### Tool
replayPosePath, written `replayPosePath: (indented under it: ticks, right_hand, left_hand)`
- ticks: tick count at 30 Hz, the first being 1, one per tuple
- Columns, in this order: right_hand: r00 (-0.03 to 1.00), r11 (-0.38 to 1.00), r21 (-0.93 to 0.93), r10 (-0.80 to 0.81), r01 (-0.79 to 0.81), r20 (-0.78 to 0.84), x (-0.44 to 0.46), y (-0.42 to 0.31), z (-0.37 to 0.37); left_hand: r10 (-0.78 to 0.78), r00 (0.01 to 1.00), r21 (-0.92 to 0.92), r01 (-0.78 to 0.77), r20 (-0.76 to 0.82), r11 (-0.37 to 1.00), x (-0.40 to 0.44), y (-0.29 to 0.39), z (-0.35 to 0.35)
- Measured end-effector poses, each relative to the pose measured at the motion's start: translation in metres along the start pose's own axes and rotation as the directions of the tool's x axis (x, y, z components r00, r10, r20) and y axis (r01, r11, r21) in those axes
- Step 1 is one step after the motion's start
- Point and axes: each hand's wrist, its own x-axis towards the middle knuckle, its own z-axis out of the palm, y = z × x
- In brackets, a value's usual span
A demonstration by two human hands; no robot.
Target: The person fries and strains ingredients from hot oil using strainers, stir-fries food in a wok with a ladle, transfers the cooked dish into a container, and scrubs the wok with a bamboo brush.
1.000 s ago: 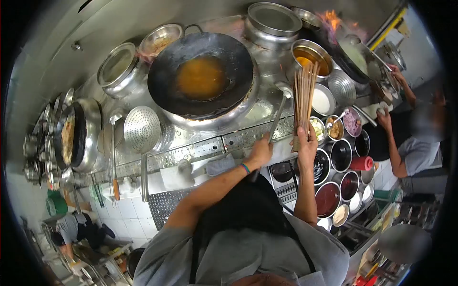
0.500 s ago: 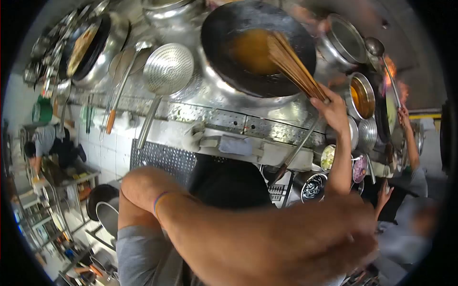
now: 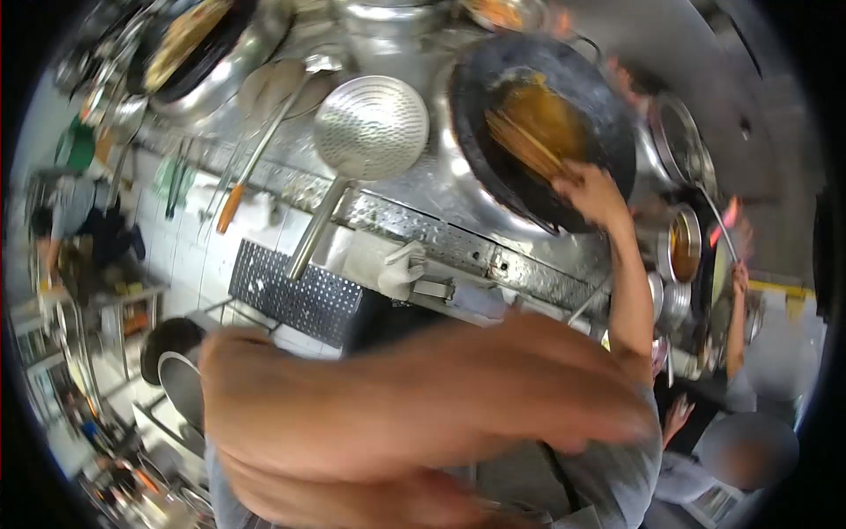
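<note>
My right hand (image 3: 595,196) is wrapped round a bamboo wok brush (image 3: 522,145), a bundle of thin split sticks. Its bristle end dips into a large dark wok (image 3: 608,106) holding brownish-yellow liquid (image 3: 548,113). The wok tilts a little on its metal burner ring. Close to the camera, my left hand (image 3: 432,383) spreads across the lower middle of the view, smeared by motion. Its fingers cannot be told apart, and nothing is seen in it. It hides part of the counter's front edge and my body.
A perforated skimmer (image 3: 374,128) and a wooden-handled utensil (image 3: 232,207) lie left of the wok. A folded cloth (image 3: 403,266) rests on the counter edge. Right stands a pot of orange-brown liquid (image 3: 684,249). Beyond it, a co-worker's hand (image 3: 739,278) grips a ladle near flames.
My right hand has moved the brush down and deeper into the wok. My left forearm and hand have come closer to the camera. The view has shifted, so the wok appears farther right.
</note>
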Motion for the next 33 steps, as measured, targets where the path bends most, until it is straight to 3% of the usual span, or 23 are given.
replayPosePath:
  ticks: [2,3,4,6,8,11,13,14,16,19,20,23,24,25,26,27,28,30,31,32,33]
  right_hand:
    - [0.942,0.945,0.025,0.323,-0.326,0.093,0.026,-0.008,-0.009]
    - [0.945,0.944,-0.132,0.279,-0.303,-0.173,0.052,0.007,0.016]
    - [0.912,0.917,-0.133,0.342,-0.377,-0.226,0.051,-0.024,0.015]
    - [0.938,0.9,-0.264,0.333,-0.346,-0.097,0.034,-0.033,0.026]
    - [0.979,0.978,-0.055,0.202,-0.201,0.015,-0.024,-0.053,0.013]
    - [0.987,0.967,-0.238,0.119,-0.091,0.108,-0.053,-0.02,-0.017]
    - [0.961,0.963,-0.143,0.246,-0.228,0.127,-0.008,-0.013,-0.024]
    - [0.952,0.951,-0.116,0.297,-0.288,0.078,0.018,-0.018,-0.025]
    - [0.921,0.89,-0.278,0.295,-0.361,-0.253,0.049,-0.018,0.017]
    - [0.992,0.952,-0.29,0.073,-0.1,-0.101,-0.008,-0.065,0.011]
    - [0.993,0.964,-0.239,0.117,-0.117,-0.014,-0.033,-0.071,0.001]
    - [0.978,0.906,-0.395,0.194,-0.151,0.072,-0.048,-0.057,-0.031]
    - [0.962,0.875,-0.443,0.26,-0.197,0.086,-0.026,-0.042,-0.033]
    - [0.931,0.889,-0.36,0.344,-0.283,0.119,0.006,-0.029,-0.033]
    - [0.934,0.887,-0.303,0.355,-0.348,-0.034,0.029,-0.017,-0.019]
    - [0.916,0.87,-0.288,0.37,-0.4,-0.153,0.035,-0.022,0.004]
    - [0.886,0.856,-0.264,0.374,-0.444,-0.275,0.042,-0.033,0.017]
    - [0.964,0.911,-0.33,0.195,-0.247,-0.183,0.014,-0.046,0.031]
    - [0.984,0.937,-0.301,0.163,-0.175,-0.067,-0.017,-0.069,0.013]
    - [0.98,0.919,-0.346,0.197,-0.187,-0.004,-0.038,-0.072,0.003]
    - [0.971,0.899,-0.392,0.233,-0.195,0.051,-0.056,-0.067,-0.009]
  left_hand:
    - [0.012,0.977,0.099,0.01,-0.212,0.995,-0.006,-0.004,-0.024]
    - [0.002,0.946,0.152,0.05,-0.324,0.987,-0.006,-0.016,-0.038]
    - [-0.021,0.9,0.205,0.121,-0.434,0.971,-0.006,-0.028,-0.053]
    - [-0.028,0.821,0.174,0.154,-0.57,0.973,-0.023,-0.05,-0.084]
    - [0.051,0.67,0.251,0.205,-0.741,0.946,-0.056,-0.059,-0.103]
    - [0.078,0.537,0.283,0.31,-0.84,0.907,-0.097,-0.07,-0.144]
    - [0.114,0.463,0.326,0.409,-0.879,0.852,-0.099,-0.086,-0.159]
    - [0.057,0.529,0.313,0.408,-0.847,0.857,-0.094,-0.097,-0.168]
    - [-0.042,0.643,0.293,0.405,-0.764,0.866,-0.082,-0.12,-0.18]
    - [0.183,0.658,0.59,0.474,-0.731,0.654,-0.105,-0.125,-0.182]
    - [0.293,0.668,0.693,0.47,-0.684,0.547,-0.124,-0.127,-0.191]
    - [0.348,0.474,0.587,0.615,-0.809,0.526,-0.152,-0.13,-0.201]
    - [0.337,0.519,0.617,0.62,-0.786,0.485,-0.153,-0.137,-0.202]
    - [0.323,0.57,0.653,0.615,-0.755,0.442,-0.146,-0.144,-0.203]
    - [0.314,0.618,0.691,0.6,-0.72,0.404,-0.135,-0.148,-0.205]
    - [0.303,0.734,0.794,0.56,-0.608,0.237,-0.127,-0.149,-0.204]
    - [0.356,0.746,0.821,0.556,-0.562,0.13,-0.127,-0.148,-0.202]
    - [0.427,0.777,0.832,0.547,-0.462,-0.095,-0.141,-0.142,-0.199]
    - [0.426,0.718,0.78,0.624,-0.55,-0.044,-0.158,-0.134,-0.203]
    - [0.467,0.69,0.741,0.663,-0.553,-0.102,-0.184,-0.127,-0.213]
    - [0.39,0.643,0.654,0.746,-0.659,-0.124,-0.205,-0.114,-0.217]
